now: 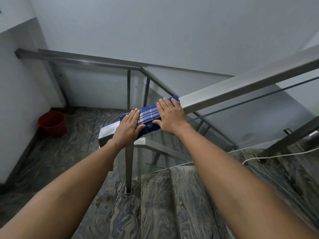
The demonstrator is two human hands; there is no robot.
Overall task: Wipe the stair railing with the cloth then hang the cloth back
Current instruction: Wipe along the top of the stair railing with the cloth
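Note:
A blue and white checked cloth (148,115) lies draped over the lower end of the steel stair railing (238,87), which rises to the upper right. My left hand (128,129) presses flat on the cloth's left part, thumb hooked over the near side. My right hand (170,116) rests on the cloth's right part, fingers spread across the rail's top and thumb over the near face. Both hands hold the cloth against the rail. The rail's end (107,131) shows bare metal with a pale stain.
A red bucket (52,123) stands in the landing's left corner by the wall. Glass panels (241,118) hang under the railing on steel posts (129,169). Marbled stone steps (155,204) descend below me. A white cord (276,155) lies on the steps at right.

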